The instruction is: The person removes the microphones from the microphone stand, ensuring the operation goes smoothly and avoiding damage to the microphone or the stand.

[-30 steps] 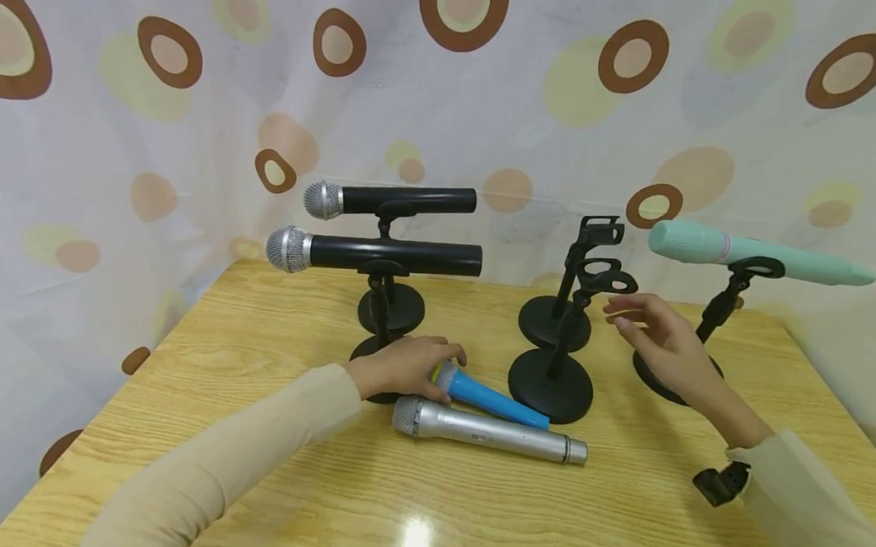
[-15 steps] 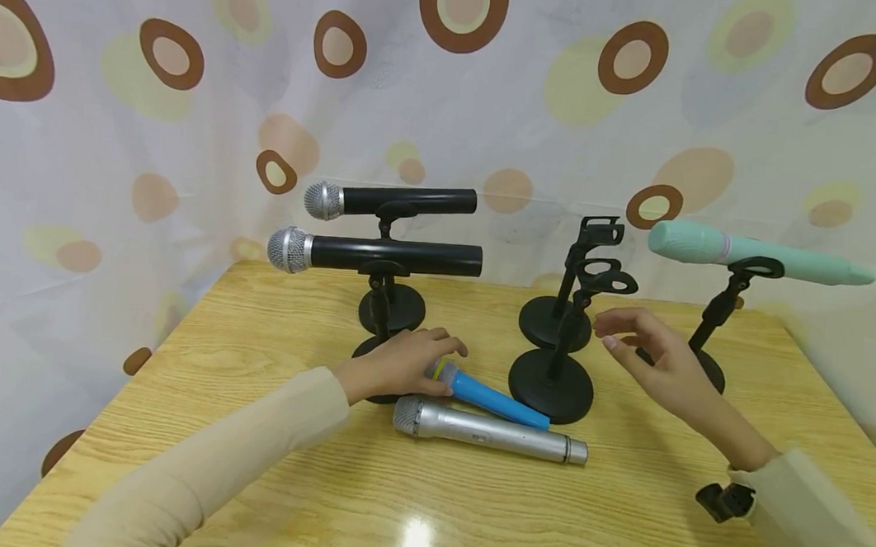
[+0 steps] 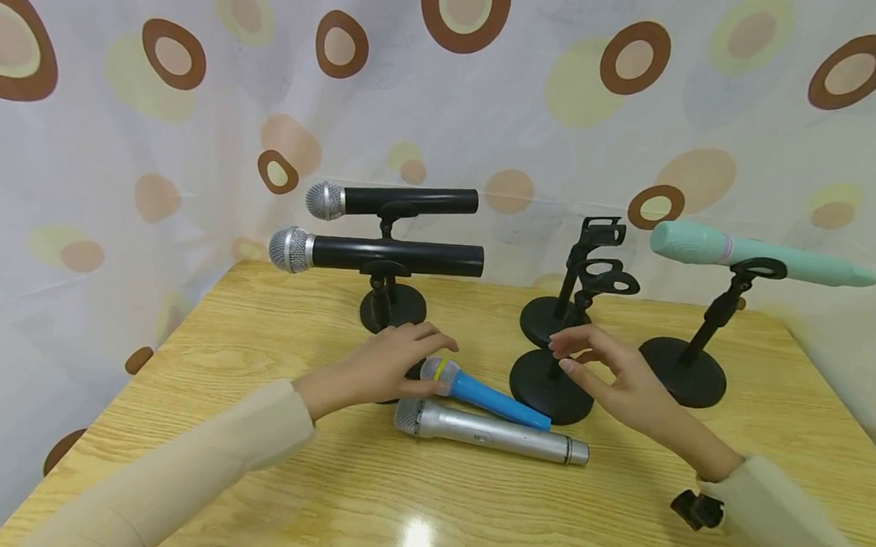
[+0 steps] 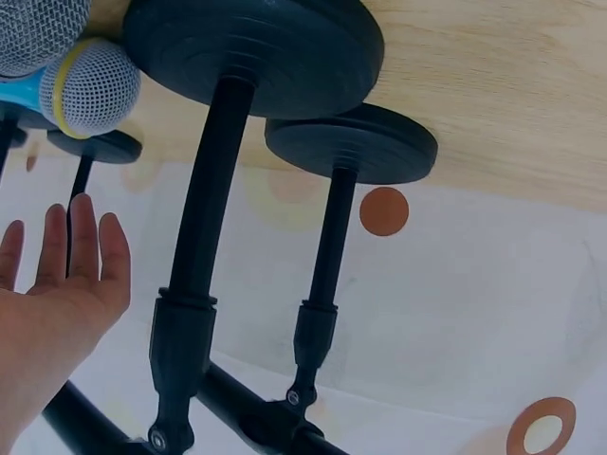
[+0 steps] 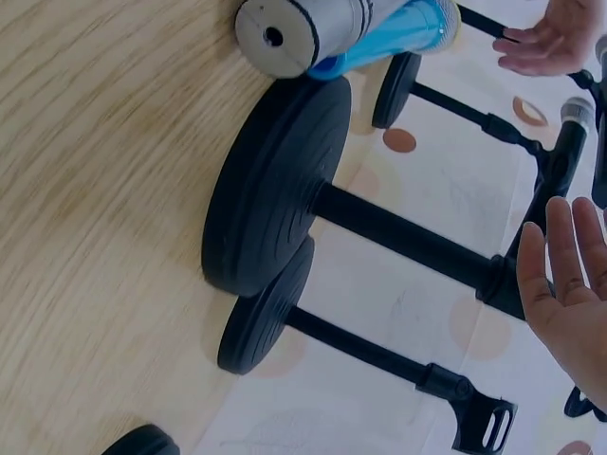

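A blue microphone [image 3: 501,401] with a yellow band round its grille lies on the table, a silver microphone [image 3: 496,436] just in front of it. My left hand [image 3: 373,368] hovers at the blue one's grille end, fingers extended and holding nothing; its straight fingers [image 4: 83,242] also show in the left wrist view. Loosely curved and with nothing in it, my right hand [image 3: 625,387] is in front of the front right stand [image 3: 538,394], overlapping its pole. Its fingers [image 5: 564,251] rise beside that stand's pole in the right wrist view.
On the left, two stands carry black microphones [image 3: 397,256] with silver grilles. Behind the front right stand is another bare stand [image 3: 536,316] with a clip. A mint-green microphone [image 3: 766,253] rests in a stand at the far right. A patterned cloth [image 3: 505,128] hangs behind the table.
My left hand has drawn back left from the blue microphone's grille, uncovering it. My right hand has moved left and slightly down, from beside the far right stand to the front bare stand.
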Motion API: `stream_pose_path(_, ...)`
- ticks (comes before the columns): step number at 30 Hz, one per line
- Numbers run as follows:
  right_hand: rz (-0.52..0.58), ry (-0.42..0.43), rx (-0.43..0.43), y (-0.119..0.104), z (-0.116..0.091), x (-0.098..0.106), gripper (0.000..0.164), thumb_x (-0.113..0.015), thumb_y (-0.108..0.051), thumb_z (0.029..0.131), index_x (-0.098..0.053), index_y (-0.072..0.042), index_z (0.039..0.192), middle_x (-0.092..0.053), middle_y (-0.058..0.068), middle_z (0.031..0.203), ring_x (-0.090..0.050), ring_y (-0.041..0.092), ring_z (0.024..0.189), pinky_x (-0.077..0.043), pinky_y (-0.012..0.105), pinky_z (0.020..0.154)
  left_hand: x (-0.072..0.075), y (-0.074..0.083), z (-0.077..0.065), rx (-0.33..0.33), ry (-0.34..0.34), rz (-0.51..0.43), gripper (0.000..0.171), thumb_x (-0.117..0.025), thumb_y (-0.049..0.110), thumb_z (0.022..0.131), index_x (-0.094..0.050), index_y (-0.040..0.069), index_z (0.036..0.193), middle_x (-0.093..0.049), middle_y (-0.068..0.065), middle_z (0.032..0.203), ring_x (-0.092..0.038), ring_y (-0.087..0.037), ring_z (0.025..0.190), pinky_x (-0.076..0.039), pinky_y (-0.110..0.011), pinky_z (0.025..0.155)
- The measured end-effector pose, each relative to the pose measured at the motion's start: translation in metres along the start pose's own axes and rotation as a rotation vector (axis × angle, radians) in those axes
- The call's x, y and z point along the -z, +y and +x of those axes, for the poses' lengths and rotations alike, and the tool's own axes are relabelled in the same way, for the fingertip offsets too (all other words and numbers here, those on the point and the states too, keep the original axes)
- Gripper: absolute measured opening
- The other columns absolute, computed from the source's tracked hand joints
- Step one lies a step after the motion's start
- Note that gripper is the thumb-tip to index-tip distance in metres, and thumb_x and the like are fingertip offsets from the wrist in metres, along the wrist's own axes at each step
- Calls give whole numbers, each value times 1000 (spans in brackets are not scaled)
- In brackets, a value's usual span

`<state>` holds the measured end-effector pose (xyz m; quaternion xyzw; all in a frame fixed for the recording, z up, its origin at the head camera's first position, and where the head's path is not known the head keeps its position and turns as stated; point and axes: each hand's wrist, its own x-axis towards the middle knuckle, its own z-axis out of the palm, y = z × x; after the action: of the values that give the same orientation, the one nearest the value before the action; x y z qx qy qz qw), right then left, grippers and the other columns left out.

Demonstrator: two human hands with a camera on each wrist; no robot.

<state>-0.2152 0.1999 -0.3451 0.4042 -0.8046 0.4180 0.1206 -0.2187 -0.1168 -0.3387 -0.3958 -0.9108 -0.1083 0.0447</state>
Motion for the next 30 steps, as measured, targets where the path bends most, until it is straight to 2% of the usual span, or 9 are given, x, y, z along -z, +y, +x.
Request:
stream_pose_path(4,31,-15,27,0,7,-11,31,-55,8,85,-55,-4,114,-59,-4,106,-57,10,95,-48,18,78,6,-2,-11,-12,41,4,47,-65,35,83,-52,16,124,-55,-2,119,-55,-18,105,-46,-37,85)
stream_pose_path(10,71,-40,66,4,19,-31,33,-57,9,83,-54,-4,114,-59,6,105,-58,10,93,-50,23,75,21,-4,-26,6,69,16,47,-64,36,84,-51,18,125,-55,-2,120,-54,-19,109,-45,-38,89)
stream_pose_path(14,97,-75,68,7,30,-44,37,-57,9,83,-53,-5,117,-58,9,108,-58,12,94,-51,27,76,32,-5,-33,-22,105,25,45,-65,35,84,-53,17,123,-56,-1,118,-56,-17,105,-47,-35,87)
stream_pose_path(19,116,-137,0,6,45,-59,32,-55,-1,89,-50,-8,119,-57,7,112,-58,15,97,-50,31,79,49,-4,-37,-80,164,47,44,-67,32,82,-55,15,121,-57,0,115,-57,-15,98,-48,-30,83)
stream_pose_path(24,135,-196,-59,2,63,-70,30,-54,-9,91,-49,-6,121,-56,8,115,-58,24,100,-49,35,82,69,-2,-39,-92,200,48,43,-67,30,82,-55,15,121,-57,1,113,-57,-12,95,-48,-27,81)
stream_pose_path(30,127,-212,-101,3,84,-84,32,-56,-13,91,-49,-6,121,-57,11,114,-59,25,100,-49,39,82,96,-3,-40,-119,274,67,43,-68,29,82,-55,14,120,-57,1,116,-56,-13,94,-47,-29,79)
